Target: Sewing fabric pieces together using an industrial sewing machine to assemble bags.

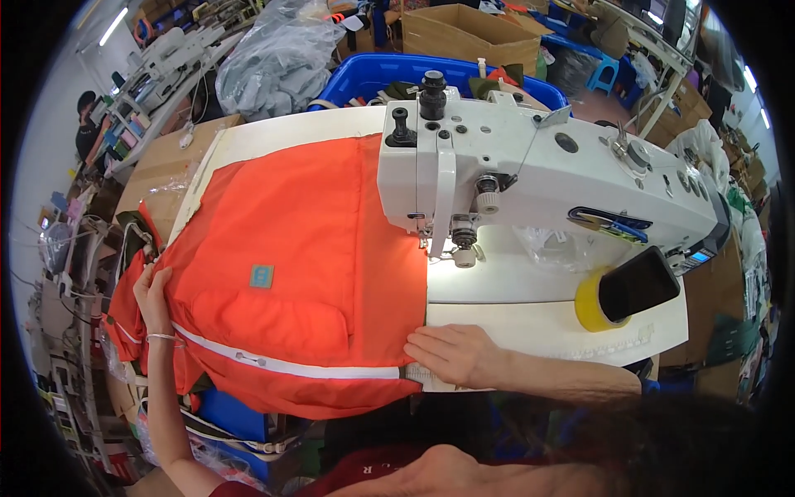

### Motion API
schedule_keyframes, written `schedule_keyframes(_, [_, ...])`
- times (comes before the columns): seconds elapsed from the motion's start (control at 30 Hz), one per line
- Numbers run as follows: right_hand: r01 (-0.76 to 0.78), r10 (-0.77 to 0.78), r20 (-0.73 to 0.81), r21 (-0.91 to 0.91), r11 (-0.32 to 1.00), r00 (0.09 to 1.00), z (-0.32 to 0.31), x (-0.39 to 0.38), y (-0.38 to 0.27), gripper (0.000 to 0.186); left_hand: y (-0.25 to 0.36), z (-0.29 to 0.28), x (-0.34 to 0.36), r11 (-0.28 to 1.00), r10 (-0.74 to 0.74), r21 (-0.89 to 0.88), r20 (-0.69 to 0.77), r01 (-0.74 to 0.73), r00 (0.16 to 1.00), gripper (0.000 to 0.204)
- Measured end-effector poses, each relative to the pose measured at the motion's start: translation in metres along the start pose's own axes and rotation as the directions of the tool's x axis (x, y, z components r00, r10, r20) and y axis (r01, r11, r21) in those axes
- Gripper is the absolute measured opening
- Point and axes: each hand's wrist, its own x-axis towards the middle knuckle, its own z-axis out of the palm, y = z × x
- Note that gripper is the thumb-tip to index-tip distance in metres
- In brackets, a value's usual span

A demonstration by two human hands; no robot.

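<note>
An orange garment (306,257) with a white zip strip and a small blue patch lies spread over the white sewing table (530,319), reaching under the head of a white sewing machine (530,170). My left hand (151,290) grips the garment's left edge where it hangs off the table. My right hand (451,354) lies flat, fingers together, on the table at the garment's lower right corner, touching the fabric edge. The needle area (447,248) is lit, just right of the fabric's edge.
A yellow tape roll (590,308) and a dark phone (639,283) sit on the table's right. A blue bin (364,74) and cardboard boxes stand behind the machine. A cardboard box (161,170) is at the left. Another person stands far left.
</note>
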Motion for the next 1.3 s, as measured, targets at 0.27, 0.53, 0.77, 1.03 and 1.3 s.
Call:
schedule_keyframes(0.27, [0.038,-0.038,0.007,-0.039,0.998,0.999,0.001,0.001,-0.001,0.039,0.032,0.017,0.023,0.898,0.360,0.276,-0.017,-0.342,0.933,0.016])
schedule_keyframes(0.53, [0.174,-0.170,0.041,-0.296,0.939,0.985,0.007,0.004,-0.016,0.035,0.109,0.175,-0.038,0.407,0.692,0.278,0.528,-0.870,0.493,0.040])
schedule_keyframes(0.77, [0.126,-0.128,-0.005,-0.174,0.977,0.992,0.006,-0.003,-0.030,0.031,0.101,0.259,-0.104,0.400,0.764,-0.273,0.626,-0.875,0.153,0.026])
schedule_keyframes(1.03, [-0.587,0.424,-0.421,-0.425,0.688,0.802,-0.059,-0.028,0.014,0.019,0.095,0.248,-0.105,0.463,0.741,-0.257,0.637,-0.848,0.211,0.026])
schedule_keyframes(1.3, [-0.674,0.700,-0.363,-0.703,0.228,0.615,-0.060,-0.059,0.089,0.011,0.087,0.256,-0.106,0.436,0.794,-0.301,0.573,-0.848,0.204,0.024])
